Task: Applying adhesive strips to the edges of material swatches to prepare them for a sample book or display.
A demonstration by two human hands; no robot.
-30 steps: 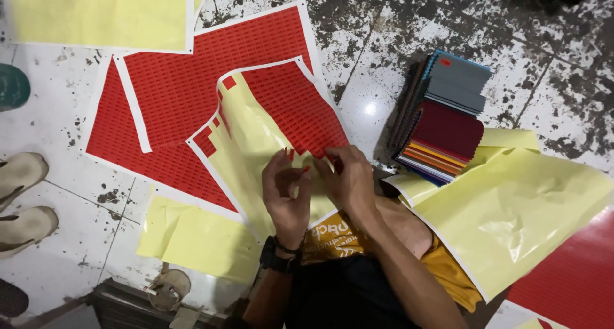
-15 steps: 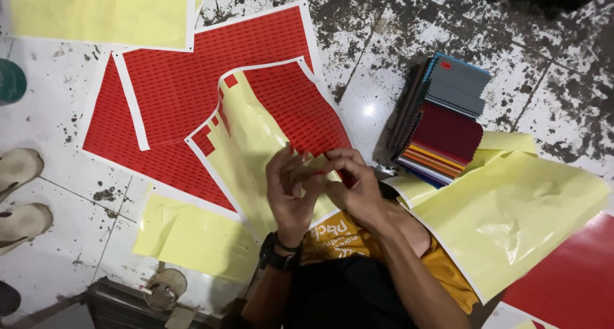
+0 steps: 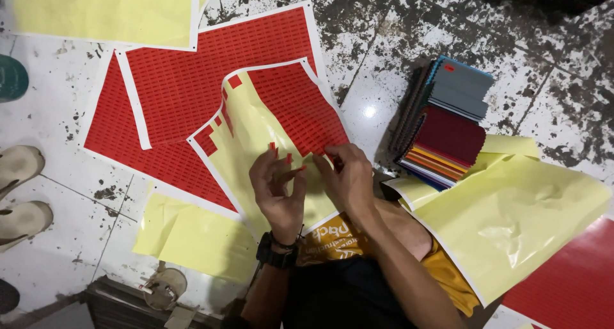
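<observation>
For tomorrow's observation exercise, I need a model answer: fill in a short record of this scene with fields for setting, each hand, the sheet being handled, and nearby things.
Setting: speckled, stained floor, seen from above
Left hand: left hand raised over the sheet, small red stickers stuck on its fingertips
Right hand: right hand pinching at the red sticker edge of the sheet
Sheet handled: sticker sheet, partly peeled, yellow backing exposed
Nearby: full red sheets; stack of coloured notebooks; loose yellow backing paper; sandals

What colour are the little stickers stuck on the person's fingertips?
Red. The small rectangular stickers cling to the left hand's fingertips, over the yellow backing sheet; the head view shows them.
</observation>
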